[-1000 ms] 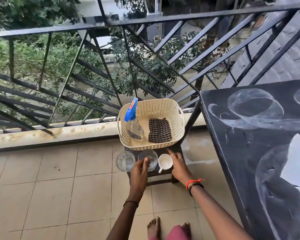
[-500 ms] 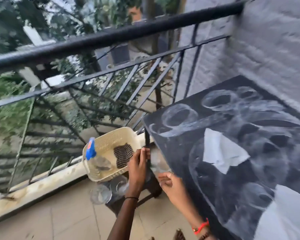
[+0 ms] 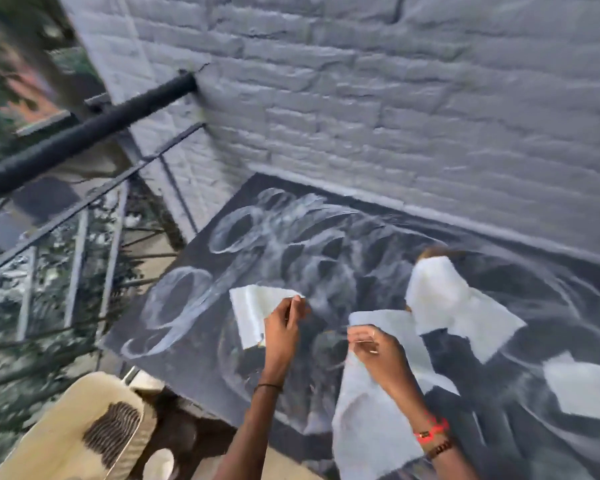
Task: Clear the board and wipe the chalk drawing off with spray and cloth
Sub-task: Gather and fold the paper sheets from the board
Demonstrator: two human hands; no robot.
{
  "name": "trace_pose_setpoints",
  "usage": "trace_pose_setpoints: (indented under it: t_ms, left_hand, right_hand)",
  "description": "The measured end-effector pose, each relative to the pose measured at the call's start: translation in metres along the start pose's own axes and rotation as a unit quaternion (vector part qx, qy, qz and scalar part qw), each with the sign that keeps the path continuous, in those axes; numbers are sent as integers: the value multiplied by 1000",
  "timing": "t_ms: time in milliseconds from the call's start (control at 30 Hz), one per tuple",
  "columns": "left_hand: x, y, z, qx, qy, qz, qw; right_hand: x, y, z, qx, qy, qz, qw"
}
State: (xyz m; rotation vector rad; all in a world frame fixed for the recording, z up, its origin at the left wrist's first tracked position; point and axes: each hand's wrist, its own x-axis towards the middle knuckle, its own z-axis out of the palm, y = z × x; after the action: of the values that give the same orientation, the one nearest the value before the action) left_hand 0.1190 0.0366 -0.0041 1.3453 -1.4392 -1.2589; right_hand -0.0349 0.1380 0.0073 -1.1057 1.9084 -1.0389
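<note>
The black board lies flat against the brick wall, covered in smeared white chalk swirls. Several white paper pieces lie on it. My left hand pinches the corner of a small folded white piece near the board's left side. My right hand grips the upper edge of a large white sheet that hangs over the board's near edge. Two more white pieces, one behind and one to the right, lie loose. The checked cloth sits in the cream basket at lower left. The spray bottle is out of view.
A grey brick wall runs behind the board. A black metal railing stands at left with trees beyond. A white cup sits below the board's near corner beside the basket.
My view swung right from the basket and glasses to the board. Both hands left the stool and now hold white paper pieces on the board.
</note>
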Motion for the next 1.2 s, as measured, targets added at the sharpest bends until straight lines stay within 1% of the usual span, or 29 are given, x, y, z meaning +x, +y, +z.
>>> trace_pose_setpoints:
  t_ms: [67,167,200,300,433,533,767,867,1000,1133,1200]
  left_hand:
    - [7,8,33,24,-39,9,999]
    - [17,17,75,34,-74,35,996]
    - [21,24,104,36,-98,42,994]
    - [35,21,130,69,-113,44,990]
    - [49,38,186,114,-156,33,981]
    - [59,52,216,164,-167,42,971]
    - [91,77,265,222,-196,69,953]
    - [107,85,282,241,-233,72,939]
    - [125,88,302,303,-277,23,911]
    - [136,85,315,357,-314,-10,880]
    - [137,82,318,385,-317,-23,866]
  right_hand:
    - [6,15,-32,17,44,16,999]
    - [15,30,-74,49,100,45,993]
    - [20,41,-101,54,131,59,988]
    - [36,54,-132,44,175,88,980]
    - [70,72,-180,44,234,114,965]
    - [96,77,-203,32,227,126,965]
    - [134,88,-215,1,116,164,980]
    - [138,91,-213,2,90,161,983]
    - [134,95,-208,-33,82,146,985]
    - [127,99,-201,-52,100,132,985]
    - [122,98,-199,-58,109,121,985]
